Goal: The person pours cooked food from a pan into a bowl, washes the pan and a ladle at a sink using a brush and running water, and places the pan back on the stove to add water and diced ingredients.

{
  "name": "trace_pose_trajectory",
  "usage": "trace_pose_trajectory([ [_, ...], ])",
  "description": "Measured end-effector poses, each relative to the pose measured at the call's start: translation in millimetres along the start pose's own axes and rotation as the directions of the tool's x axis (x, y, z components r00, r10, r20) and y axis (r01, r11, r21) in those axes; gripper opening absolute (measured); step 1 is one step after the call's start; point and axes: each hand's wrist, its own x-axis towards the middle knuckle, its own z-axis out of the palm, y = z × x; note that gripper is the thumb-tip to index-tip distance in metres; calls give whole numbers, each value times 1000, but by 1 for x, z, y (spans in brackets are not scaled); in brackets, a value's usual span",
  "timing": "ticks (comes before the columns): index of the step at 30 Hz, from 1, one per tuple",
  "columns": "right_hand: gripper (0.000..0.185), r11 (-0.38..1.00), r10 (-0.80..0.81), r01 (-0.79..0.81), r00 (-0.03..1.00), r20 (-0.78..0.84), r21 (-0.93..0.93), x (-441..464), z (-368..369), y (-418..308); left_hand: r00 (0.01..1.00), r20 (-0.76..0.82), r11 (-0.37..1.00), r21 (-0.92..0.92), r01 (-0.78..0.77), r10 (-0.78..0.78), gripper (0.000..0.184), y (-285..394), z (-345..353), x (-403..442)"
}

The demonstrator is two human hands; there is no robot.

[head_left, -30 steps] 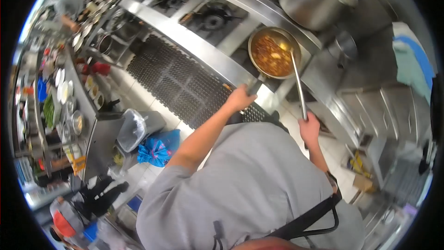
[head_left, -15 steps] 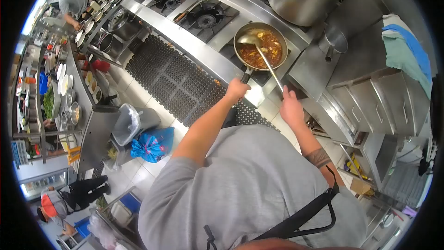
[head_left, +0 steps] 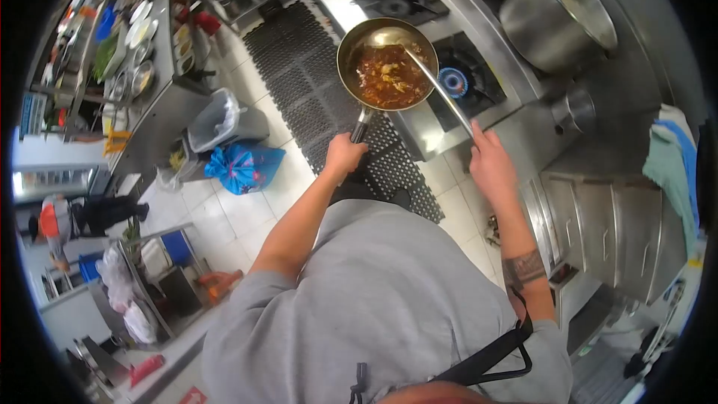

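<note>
My left hand [head_left: 345, 155] is closed round the dark handle of a frying pan [head_left: 345, 78]. The pan is off the burner, held at the stove's front edge and partly over the floor mat. Inside lies a chunky red-brown sauce [head_left: 385, 78] with paler pieces. My right hand [head_left: 491, 158] grips the long metal handle of a ladle [head_left: 441, 91], whose bowl rests in the far part of the pan. To the right of the pan, a lit burner [head_left: 454, 83] shows a blue flame.
A large stockpot [head_left: 538, 26] stands at the back of the stove, with a small metal pot [head_left: 577, 110] to its right. Black rubber mat [head_left: 288, 52] covers the floor on the left. Beyond it are a bin [head_left: 250, 126] and a blue bag [head_left: 243, 168]. Another person [head_left: 71, 217] is at far left.
My left hand has lifted the pan off its burner and moved it left, uncovering the flame. The ladle has travelled with it in my right hand. My view has turned.
</note>
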Motion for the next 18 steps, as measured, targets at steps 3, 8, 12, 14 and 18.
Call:
trace_pose_trajectory([
  [3, 53, 995, -102, 103, 994, 45, -8, 44, 37, -36, 995, -90, 999, -31, 28, -30, 22, -2, -36, -10],
  [8, 63, 941, -337, 336, 915, 222, 42, 67, 81, -90, 970, -217, 993, -77, 94, -109, 29, -46, -100, 27],
  [12, 61, 927, -375, 350, 855, 358, 133, 125, 66, -177, 947, -302, 994, 8, 112, -105, 33, -75, -173, 49],
  [14, 61, 880, -475, 456, 835, 279, 134, 176, 81, -220, 941, -315, 992, -19, 122, -121, 31, -70, -213, 51],
  [18, 66, 787, -606, 616, 780, 154, -23, 270, 93, -322, 904, -416, 994, 2, 114, -103, 38, -86, -284, 100],
])
